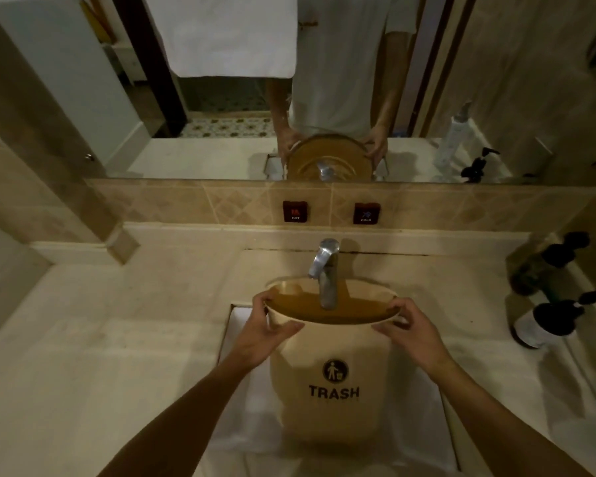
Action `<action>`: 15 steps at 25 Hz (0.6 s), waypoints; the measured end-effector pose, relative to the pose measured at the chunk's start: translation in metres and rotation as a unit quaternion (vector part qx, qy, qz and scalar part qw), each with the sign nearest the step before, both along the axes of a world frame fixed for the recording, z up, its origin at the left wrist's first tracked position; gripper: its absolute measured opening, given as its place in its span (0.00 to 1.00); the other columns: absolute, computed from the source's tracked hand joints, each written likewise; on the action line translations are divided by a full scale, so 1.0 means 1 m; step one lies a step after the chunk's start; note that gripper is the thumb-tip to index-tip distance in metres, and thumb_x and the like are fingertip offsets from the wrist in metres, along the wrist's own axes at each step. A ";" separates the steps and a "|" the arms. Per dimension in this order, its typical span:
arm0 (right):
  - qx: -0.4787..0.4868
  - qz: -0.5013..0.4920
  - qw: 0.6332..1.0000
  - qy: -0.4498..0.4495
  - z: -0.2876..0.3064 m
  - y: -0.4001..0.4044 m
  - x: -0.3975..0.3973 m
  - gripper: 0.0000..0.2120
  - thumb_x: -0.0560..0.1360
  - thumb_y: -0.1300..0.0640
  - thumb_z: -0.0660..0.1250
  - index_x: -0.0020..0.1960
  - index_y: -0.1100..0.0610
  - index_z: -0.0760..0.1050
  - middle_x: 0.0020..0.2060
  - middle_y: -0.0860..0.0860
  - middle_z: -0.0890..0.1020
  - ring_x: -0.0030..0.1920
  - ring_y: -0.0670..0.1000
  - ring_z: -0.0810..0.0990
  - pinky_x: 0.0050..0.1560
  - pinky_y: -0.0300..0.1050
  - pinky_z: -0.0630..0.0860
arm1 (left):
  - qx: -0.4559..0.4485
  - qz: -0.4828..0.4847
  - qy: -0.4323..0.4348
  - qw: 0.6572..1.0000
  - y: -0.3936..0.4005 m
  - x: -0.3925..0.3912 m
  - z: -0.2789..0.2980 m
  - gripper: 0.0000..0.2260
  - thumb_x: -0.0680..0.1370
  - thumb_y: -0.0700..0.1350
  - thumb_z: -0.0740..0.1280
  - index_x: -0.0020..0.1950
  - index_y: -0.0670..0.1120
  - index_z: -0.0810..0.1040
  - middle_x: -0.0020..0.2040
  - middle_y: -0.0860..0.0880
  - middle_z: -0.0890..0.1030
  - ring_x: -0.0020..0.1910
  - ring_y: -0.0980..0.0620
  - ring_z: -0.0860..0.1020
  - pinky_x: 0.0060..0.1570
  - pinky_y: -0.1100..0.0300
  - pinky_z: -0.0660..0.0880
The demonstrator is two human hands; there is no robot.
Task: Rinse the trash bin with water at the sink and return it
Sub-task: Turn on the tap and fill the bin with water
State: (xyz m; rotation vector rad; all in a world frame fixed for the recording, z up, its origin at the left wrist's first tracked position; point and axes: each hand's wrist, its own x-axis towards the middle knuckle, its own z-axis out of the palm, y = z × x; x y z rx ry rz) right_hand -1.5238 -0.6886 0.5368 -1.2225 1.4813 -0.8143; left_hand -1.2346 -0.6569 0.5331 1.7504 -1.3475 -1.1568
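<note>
There is only 1 view — a wide-angle camera worn on the head, looking forward and steeply down over the forearms. It sits close above the sink (241,425), with the bin (331,390) near frame centre and the tap (326,270) just beyond. The top of the frame reaches the mirror (221,98) — which faces back toward the camera. Straight edges bow at the sides.

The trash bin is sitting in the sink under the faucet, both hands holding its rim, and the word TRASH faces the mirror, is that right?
Not quite. In the head view the trash bin stands in the sink under the faucet, left hand and right hand on its rim, but TRASH faces the person, not the mirror.
</note>
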 end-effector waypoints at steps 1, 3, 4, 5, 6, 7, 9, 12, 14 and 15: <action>-0.007 0.002 1.000 0.007 0.000 0.001 -0.001 0.18 0.67 0.59 0.77 0.52 0.53 0.74 0.53 0.47 0.81 0.51 0.46 0.79 0.46 0.40 0.76 | 0.002 -0.016 -0.011 1.000 -0.001 0.002 -0.002 0.29 0.72 0.47 0.76 0.65 0.51 0.60 0.55 0.60 0.73 0.54 0.60 0.75 0.48 0.73 0.73; -0.011 0.010 1.000 0.021 0.001 0.003 0.001 0.19 0.66 0.57 0.78 0.51 0.52 0.74 0.52 0.44 0.81 0.51 0.44 0.79 0.49 0.40 0.76 | 0.000 -0.031 -0.022 0.999 -0.002 0.009 -0.006 0.29 0.72 0.48 0.76 0.64 0.50 0.60 0.56 0.61 0.72 0.57 0.54 0.75 0.55 0.65 0.74; -0.006 0.014 1.000 0.022 0.002 0.005 0.003 0.19 0.65 0.56 0.78 0.51 0.52 0.74 0.51 0.44 0.81 0.50 0.42 0.79 0.50 0.41 0.77 | 0.003 -0.036 -0.027 0.999 -0.003 0.014 -0.009 0.30 0.71 0.50 0.76 0.64 0.51 0.60 0.56 0.61 0.72 0.58 0.52 0.75 0.58 0.58 0.75; 0.003 0.017 1.000 0.024 0.002 0.007 0.004 0.18 0.65 0.56 0.78 0.51 0.53 0.74 0.50 0.43 0.80 0.50 0.42 0.79 0.50 0.42 0.78 | 0.008 -0.042 -0.033 0.999 -0.003 0.018 -0.010 0.31 0.70 0.54 0.76 0.63 0.51 0.61 0.56 0.59 0.73 0.58 0.51 0.75 0.59 0.54 0.76; 0.012 0.021 0.999 0.027 0.001 0.009 0.005 0.18 0.66 0.55 0.78 0.50 0.53 0.74 0.49 0.43 0.80 0.50 0.44 0.80 0.51 0.43 0.78 | 0.016 -0.046 -0.037 0.998 -0.003 0.023 -0.012 0.33 0.68 0.59 0.76 0.63 0.52 0.61 0.57 0.57 0.74 0.58 0.51 0.76 0.59 0.51 0.76; 0.019 0.026 0.999 0.030 -0.001 0.012 0.006 0.17 0.66 0.55 0.78 0.50 0.53 0.74 0.49 0.43 0.80 0.50 0.46 0.81 0.51 0.45 0.78 | 0.025 -0.046 -0.040 0.998 -0.004 0.027 -0.014 0.35 0.65 0.66 0.75 0.62 0.54 0.62 0.57 0.55 0.76 0.58 0.52 0.76 0.59 0.49 0.77; 0.025 0.034 0.998 0.041 -0.005 0.017 0.006 0.16 0.66 0.55 0.78 0.48 0.53 0.74 0.48 0.43 0.80 0.50 0.48 0.81 0.48 0.47 0.78 | 0.033 -0.054 -0.040 0.997 -0.002 0.031 -0.018 0.39 0.61 0.72 0.72 0.62 0.55 0.63 0.59 0.51 0.77 0.59 0.51 0.77 0.60 0.48 0.76; 0.032 0.032 0.998 0.032 -0.002 0.015 0.006 0.17 0.66 0.56 0.79 0.48 0.54 0.73 0.49 0.45 0.80 0.51 0.49 0.81 0.43 0.40 0.76 | 0.027 -0.096 -0.039 0.994 -0.002 0.037 -0.015 0.37 0.63 0.73 0.71 0.63 0.55 0.63 0.61 0.52 0.75 0.62 0.52 0.74 0.62 0.50 0.75; 0.049 0.048 0.998 0.015 0.004 0.014 0.004 0.19 0.65 0.57 0.79 0.50 0.57 0.74 0.51 0.46 0.79 0.52 0.49 0.80 0.42 0.36 0.74 | 0.034 -0.148 -0.039 0.988 -0.004 0.045 -0.008 0.33 0.68 0.69 0.70 0.66 0.57 0.63 0.65 0.54 0.72 0.65 0.54 0.71 0.63 0.56 0.73; 0.060 0.062 0.996 0.013 0.007 0.013 0.002 0.20 0.65 0.56 0.79 0.52 0.56 0.74 0.53 0.45 0.78 0.53 0.48 0.80 0.44 0.37 0.75 | 0.038 -0.176 -0.050 0.982 -0.005 0.050 -0.005 0.30 0.71 0.65 0.69 0.68 0.57 0.64 0.66 0.55 0.70 0.66 0.55 0.69 0.63 0.60 0.70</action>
